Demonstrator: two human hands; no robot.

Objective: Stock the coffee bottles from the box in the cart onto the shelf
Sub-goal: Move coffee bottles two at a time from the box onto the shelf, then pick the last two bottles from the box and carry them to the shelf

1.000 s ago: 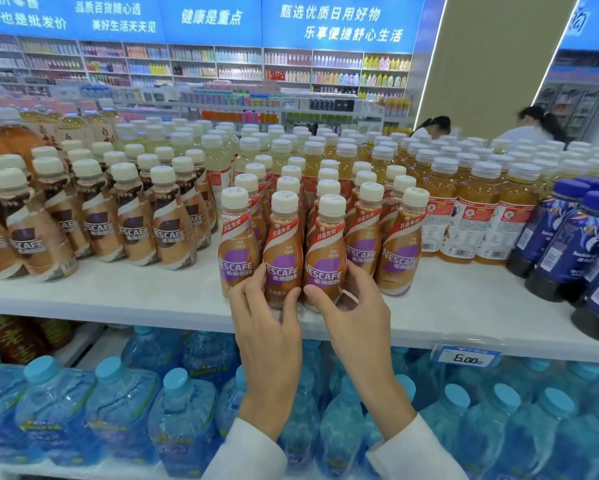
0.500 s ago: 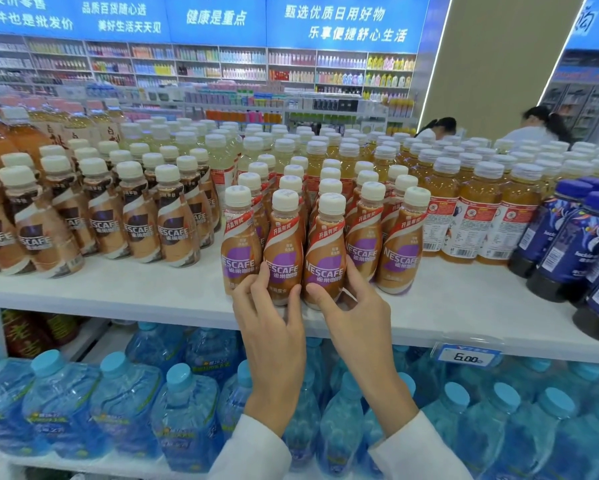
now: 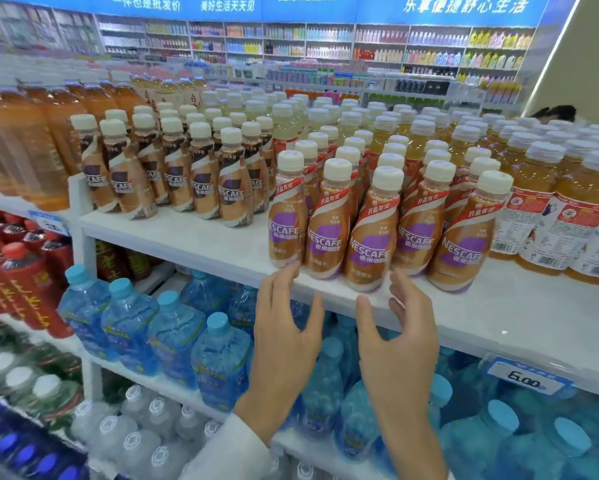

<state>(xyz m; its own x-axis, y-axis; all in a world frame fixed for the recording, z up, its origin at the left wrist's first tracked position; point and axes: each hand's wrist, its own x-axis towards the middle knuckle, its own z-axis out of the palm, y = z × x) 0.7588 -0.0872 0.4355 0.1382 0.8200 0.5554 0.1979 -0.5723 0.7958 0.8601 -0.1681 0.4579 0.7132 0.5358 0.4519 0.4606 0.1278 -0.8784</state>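
The left hand (image 3: 287, 327) is open. Its fingers are spread and a little bent, and it holds nothing. Its fingertips reach up to the bottom of the coffee bottles (image 3: 370, 237), by the one at the left end of the front row. I cannot tell if they touch it. The right hand (image 3: 400, 341) is just beside the left one. It is open too, with loose fingers and nothing in it. Its fingertips are near the front edge of the shelf (image 3: 194, 237), just below the bottles. A white sleeve (image 3: 235, 452) shows at the left wrist.

The coffee bottles have purple labels and white caps. They stand upright on the white shelf, right above both hands. Five stand close together in the front row, with more rows behind them.

To their left on the same shelf stand dark-label coffee bottles (image 3: 232, 195). To their right stand bigger tea-colored bottles (image 3: 568, 209) with white labels. Under the shelf are water bottles (image 3: 173, 334) with blue caps. A price tag (image 3: 526, 379) that says 6.00 sits on the shelf edge, to the right of the hands. Far to the left are red bottles (image 3: 24, 278).
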